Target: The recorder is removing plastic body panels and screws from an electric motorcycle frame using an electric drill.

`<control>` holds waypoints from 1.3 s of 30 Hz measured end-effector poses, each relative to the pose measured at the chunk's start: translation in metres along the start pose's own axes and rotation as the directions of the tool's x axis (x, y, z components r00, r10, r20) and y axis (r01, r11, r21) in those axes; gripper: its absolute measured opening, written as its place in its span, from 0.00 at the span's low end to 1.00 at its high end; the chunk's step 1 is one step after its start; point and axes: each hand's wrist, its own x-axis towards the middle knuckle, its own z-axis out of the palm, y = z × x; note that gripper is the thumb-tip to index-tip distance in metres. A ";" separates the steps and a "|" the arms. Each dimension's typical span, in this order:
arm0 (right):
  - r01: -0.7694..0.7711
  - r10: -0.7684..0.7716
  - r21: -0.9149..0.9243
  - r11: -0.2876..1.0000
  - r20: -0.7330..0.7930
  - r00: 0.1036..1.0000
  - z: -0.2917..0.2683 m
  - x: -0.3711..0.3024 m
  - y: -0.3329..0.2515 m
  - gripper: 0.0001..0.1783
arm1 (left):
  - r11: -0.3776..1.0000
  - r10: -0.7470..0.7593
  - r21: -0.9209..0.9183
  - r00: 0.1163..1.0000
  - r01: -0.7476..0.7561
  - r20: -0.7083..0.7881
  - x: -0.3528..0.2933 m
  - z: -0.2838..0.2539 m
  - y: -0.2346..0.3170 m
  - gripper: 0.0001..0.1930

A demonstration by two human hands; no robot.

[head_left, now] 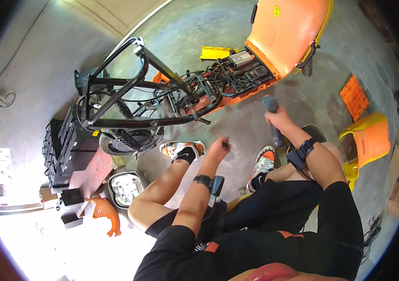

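My right hand [280, 120] is wrapped round a dark cordless power driver [277, 136] with a teal and red head, held above the floor between the vehicle and my right knee. My left hand [217, 151] is closed on small dark pieces [226, 144], too small to name for sure. Beyond both hands lies a partly stripped electric scooter [185, 96]. Its black tube frame [129, 122] is bare, and wiring and boxes show in its middle. An orange front panel [286, 33] stands at its right end. Neither hand touches the scooter.
Orange and yellow body panels [370, 140] and a flat orange piece [355, 97] lie at the right. To the left are black battery boxes [75, 154], an open white-lined case [127, 187] and an orange curved part [103, 210]. My shoes flank the hands.
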 end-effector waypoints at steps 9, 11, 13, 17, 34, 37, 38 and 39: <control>-0.151 0.397 0.982 -0.110 0.183 0.900 0.013 0.020 -0.004 0.14 | 0.998 -0.058 0.003 0.976 0.060 -0.211 -0.104 -0.095 0.005 0.06; -0.167 0.381 0.982 -0.083 0.186 0.906 0.017 0.018 -0.003 0.12 | 0.998 -0.062 -0.036 0.927 0.053 -0.370 -0.101 -0.105 0.009 0.08; -0.228 0.317 0.973 -0.023 0.223 0.922 0.020 0.015 -0.002 0.11 | 0.999 0.000 -0.042 0.953 -0.013 -0.302 -0.093 -0.107 0.011 0.09; -0.182 0.378 0.983 0.022 0.161 0.912 0.025 0.011 -0.003 0.09 | 0.987 0.126 0.126 0.960 -0.097 -0.251 -0.087 -0.099 0.001 0.09; -0.140 0.284 0.990 0.005 0.133 0.950 0.024 0.016 0.006 0.08 | 0.978 0.093 0.203 0.959 -0.039 -0.266 -0.076 -0.104 -0.017 0.07; -0.113 0.330 0.989 -0.100 0.140 0.934 0.024 0.018 0.007 0.07 | 0.982 0.063 0.186 0.967 -0.016 -0.249 -0.076 -0.103 -0.017 0.08; -0.083 0.347 0.982 -0.168 0.138 0.928 0.025 0.018 0.007 0.07 | 0.996 -0.009 0.085 0.972 0.030 -0.236 -0.075 -0.100 -0.015 0.08; -0.103 0.335 0.978 -0.179 0.159 0.929 0.025 0.018 0.007 0.07 | 0.994 -0.106 -0.028 0.970 0.102 -0.219 -0.074 -0.097 -0.014 0.08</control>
